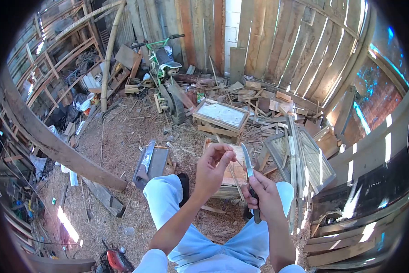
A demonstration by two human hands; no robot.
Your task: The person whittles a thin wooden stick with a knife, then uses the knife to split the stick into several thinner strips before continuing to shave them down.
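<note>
Pinched between thumb and fingers, my left hand [215, 167] grips a thin wooden strip [236, 180] that slants down toward my other hand. My right hand [264, 192] is wrapped round the black handle of a knife [247, 160], its blade pointing up and away from me. The blade stands just right of my left fingertips; whether it touches the strip I cannot tell. Below both hands, between my knees, is a low wooden block or crate [229, 189] with a pale slatted top.
Left of my knee, a handsaw [144, 169] lies on a small grey-topped stool [158, 160]. A wooden-framed box [222, 113] stands ahead, beside scrap wood [259, 98]. A green motorbike [164, 66] leans farther back. Framed panels [300, 157] lie right; a red tool [116, 260] sits lower left.
</note>
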